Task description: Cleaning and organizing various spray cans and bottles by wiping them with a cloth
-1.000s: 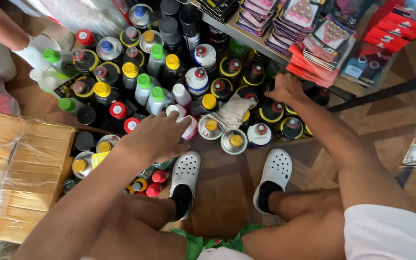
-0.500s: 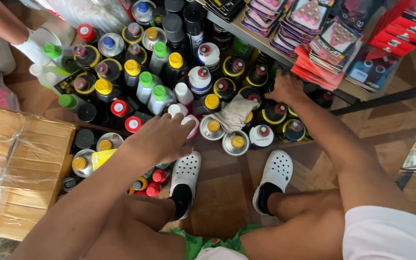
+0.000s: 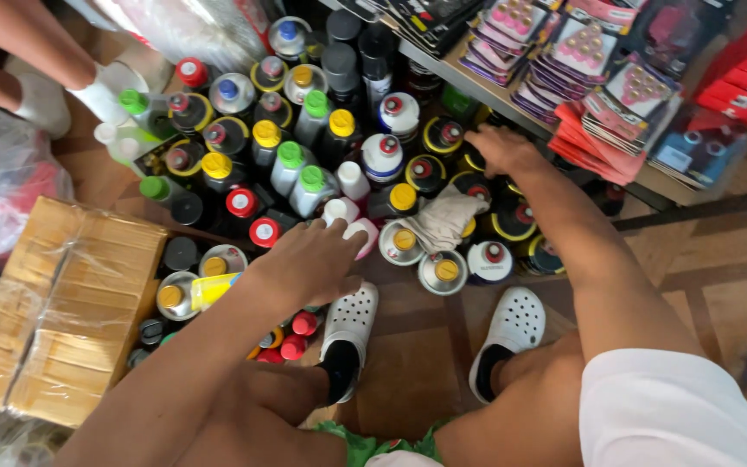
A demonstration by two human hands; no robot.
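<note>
Several spray cans with coloured caps stand packed together on the wooden floor in front of me. My left hand stretches forward over them, fingers apart, its fingertips at a pink-capped can and a white-capped can. My right hand lies spread on the black, yellow-rimmed cans under the shelf edge, holding nothing that I can see. A crumpled grey cloth sits between the two hands. I squat, with my white clogs just behind the cans.
A taped cardboard box lies at the left. Another person's legs in white footwear stand at the upper left beside a plastic bag. A low shelf with packaged goods runs across the upper right.
My left hand has edged slightly forward toward the white- and pink-capped cans. My right hand stays on the cans by the shelf.
</note>
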